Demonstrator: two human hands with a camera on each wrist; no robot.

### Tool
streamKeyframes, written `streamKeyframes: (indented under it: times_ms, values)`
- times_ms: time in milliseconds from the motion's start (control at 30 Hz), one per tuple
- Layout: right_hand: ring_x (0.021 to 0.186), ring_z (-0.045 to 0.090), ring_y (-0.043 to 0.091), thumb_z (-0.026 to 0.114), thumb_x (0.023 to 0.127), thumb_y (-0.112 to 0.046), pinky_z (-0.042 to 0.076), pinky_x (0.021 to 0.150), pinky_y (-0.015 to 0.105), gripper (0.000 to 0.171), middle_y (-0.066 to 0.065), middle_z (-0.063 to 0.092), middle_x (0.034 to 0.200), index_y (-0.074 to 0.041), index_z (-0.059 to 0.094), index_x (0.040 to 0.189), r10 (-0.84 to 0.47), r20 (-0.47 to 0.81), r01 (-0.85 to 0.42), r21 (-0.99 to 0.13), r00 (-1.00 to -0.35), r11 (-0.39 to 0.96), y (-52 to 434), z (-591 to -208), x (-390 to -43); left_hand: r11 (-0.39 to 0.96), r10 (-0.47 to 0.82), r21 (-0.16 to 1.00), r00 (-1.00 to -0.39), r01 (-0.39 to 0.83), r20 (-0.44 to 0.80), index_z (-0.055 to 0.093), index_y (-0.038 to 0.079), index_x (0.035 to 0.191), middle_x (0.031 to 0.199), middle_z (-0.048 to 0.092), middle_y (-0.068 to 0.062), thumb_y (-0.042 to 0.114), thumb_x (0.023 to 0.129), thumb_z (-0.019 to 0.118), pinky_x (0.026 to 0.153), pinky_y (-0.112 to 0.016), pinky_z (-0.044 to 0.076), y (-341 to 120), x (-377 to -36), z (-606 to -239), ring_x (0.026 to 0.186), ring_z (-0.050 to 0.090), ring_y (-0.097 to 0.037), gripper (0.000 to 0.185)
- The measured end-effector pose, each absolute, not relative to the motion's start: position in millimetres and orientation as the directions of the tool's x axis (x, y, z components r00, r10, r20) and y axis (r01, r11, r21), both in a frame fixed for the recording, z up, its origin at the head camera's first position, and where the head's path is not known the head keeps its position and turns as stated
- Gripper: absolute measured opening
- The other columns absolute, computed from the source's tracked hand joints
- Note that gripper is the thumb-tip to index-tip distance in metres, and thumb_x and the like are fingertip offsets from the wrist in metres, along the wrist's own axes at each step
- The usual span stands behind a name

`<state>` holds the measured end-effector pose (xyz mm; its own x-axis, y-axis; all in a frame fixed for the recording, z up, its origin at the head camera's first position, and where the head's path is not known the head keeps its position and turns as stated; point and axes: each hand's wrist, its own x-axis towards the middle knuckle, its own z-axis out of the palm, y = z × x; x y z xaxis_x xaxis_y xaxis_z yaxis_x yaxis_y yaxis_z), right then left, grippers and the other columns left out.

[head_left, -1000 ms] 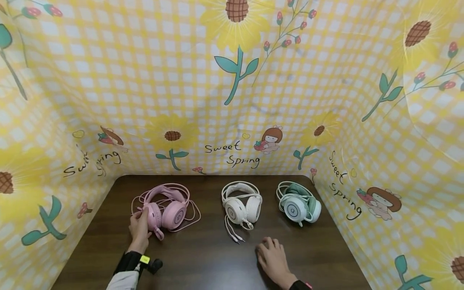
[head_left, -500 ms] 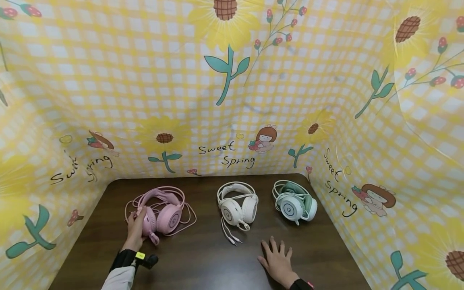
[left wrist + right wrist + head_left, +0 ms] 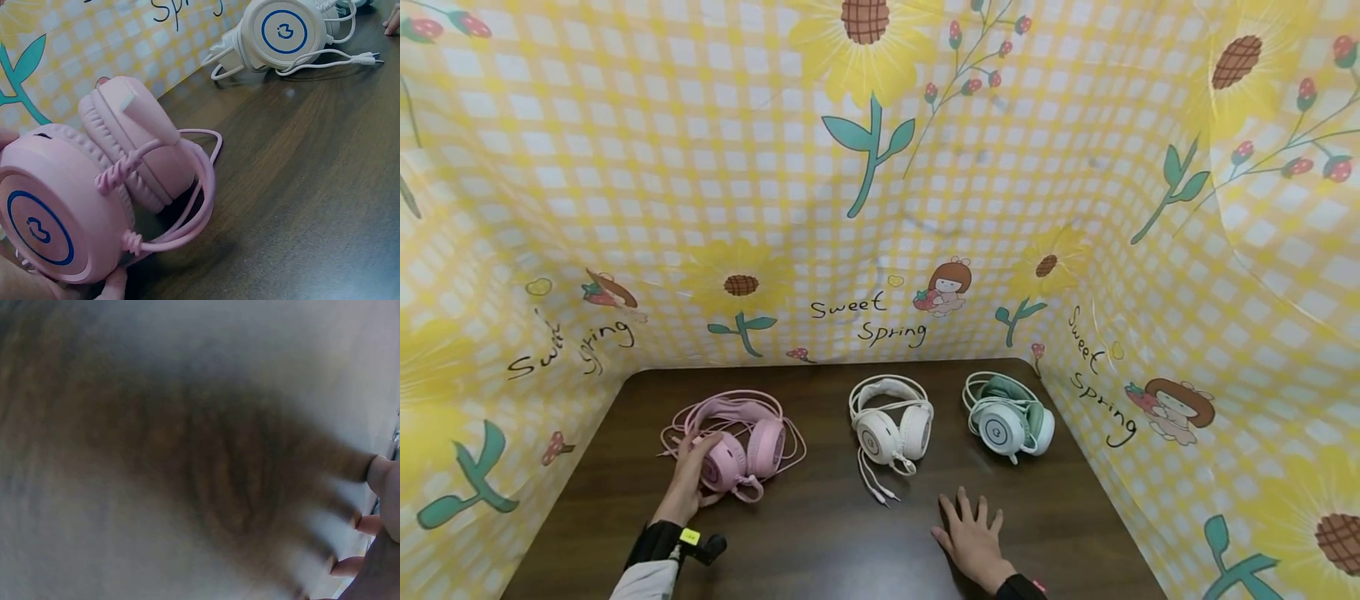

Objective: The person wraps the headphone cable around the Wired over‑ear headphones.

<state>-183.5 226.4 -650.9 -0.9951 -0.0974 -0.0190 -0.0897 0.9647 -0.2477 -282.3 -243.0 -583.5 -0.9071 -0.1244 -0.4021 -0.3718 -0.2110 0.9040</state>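
Note:
A pink headset [image 3: 741, 440] with a coiled pink cable lies at the left of the dark wooden table [image 3: 820, 542]. My left hand [image 3: 688, 477] grips its nearer ear cup; in the left wrist view that pink cup [image 3: 59, 212] fills the left side and my fingertips [image 3: 115, 284] curl under it. My right hand [image 3: 973, 537] lies flat on the table with fingers spread, holding nothing. The right wrist view is a blur of wood with fingertips [image 3: 378, 478] at the right edge.
A white headset [image 3: 891, 425] with trailing plugs sits mid-table, and a white-and-green headset [image 3: 1011, 421] stands near the right wall. Yellow checked sunflower cloth [image 3: 880, 208] walls the table at the back and both sides. A small black device [image 3: 711, 547] lies by my left wrist.
My left hand has turned the pink headset, and its ear cups now face differently. My right hand went from loosely curled to flat with fingers spread on the table.

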Motion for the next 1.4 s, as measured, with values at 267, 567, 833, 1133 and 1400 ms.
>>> streamKeyframes:
  times_ms: [267, 567, 833, 1133, 1400]
  values:
    - [0.128, 0.031, 0.06, 0.058, 0.097, -0.047, 0.019, 0.095, 0.082, 0.056, 0.025, 0.039, 0.147, -0.012, 0.051, 0.14, -0.108, -0.022, -0.1, -0.236, -0.994, 0.967, 225.4, -648.0, -181.5, -0.297, -0.195, 0.902, -0.905, -0.313, -0.378, 0.006, 0.022, 0.145, 0.147, 0.012, -0.022, 0.046, 0.094, 0.063, 0.081, -0.065, 0.047, -232.6, -269.7, -580.0, 0.12, 0.034, -0.042, 0.08]
    - [0.096, 0.054, 0.039, 0.076, 0.084, -0.016, 0.048, 0.073, 0.054, 0.03, 0.014, 0.057, 0.112, -0.008, 0.067, 0.111, -0.175, 0.272, -0.242, -0.239, -0.946, 0.94, 211.4, -609.1, -187.6, -0.362, -0.275, 0.911, -0.912, -0.195, -0.305, 0.005, 0.02, 0.14, 0.129, 0.033, -0.017, 0.039, 0.095, 0.065, 0.075, -0.057, 0.054, -210.9, -254.8, -560.3, 0.084, 0.06, -0.018, 0.077]
    - [0.093, 0.056, 0.024, 0.073, 0.085, -0.011, 0.05, 0.072, 0.038, 0.021, 0.005, 0.062, 0.108, -0.013, 0.07, 0.106, -0.332, 0.644, -0.61, -0.269, -0.689, 0.745, 147.2, -544.6, -204.0, -0.376, -0.332, 0.924, -0.919, -0.076, -0.211, 0.016, 0.022, 0.124, 0.126, 0.032, -0.011, 0.035, 0.096, 0.065, 0.075, -0.052, 0.056, -175.6, -232.6, -535.2, 0.085, 0.06, -0.011, 0.058]
    - [0.126, 0.04, 0.045, 0.076, 0.084, -0.051, 0.047, 0.092, 0.056, 0.067, 0.019, 0.039, 0.145, -0.019, 0.052, 0.137, -0.504, 0.599, -0.72, -0.187, -0.622, 0.668, 63.0, -502.3, -228.7, -0.38, -0.336, 0.925, -0.935, 0.026, -0.112, 0.02, 0.019, 0.122, 0.126, 0.031, -0.012, 0.028, 0.096, 0.067, 0.07, -0.046, 0.058, -129.3, -213.8, -513.5, 0.088, 0.061, -0.013, 0.054]
    - [0.138, 0.031, 0.038, 0.08, 0.077, -0.055, 0.03, 0.108, 0.058, 0.084, 0.015, 0.028, 0.155, -0.021, 0.046, 0.145, -0.581, 0.45, -0.71, -0.197, -0.678, 0.676, 46.6, -499.6, -240.9, -0.385, -0.283, 0.923, -0.954, 0.017, -0.101, 0.021, 0.017, 0.125, 0.124, 0.035, -0.011, 0.026, 0.096, 0.067, 0.066, -0.037, 0.057, -110.0, -196.3, -508.7, 0.085, 0.062, -0.015, 0.056]
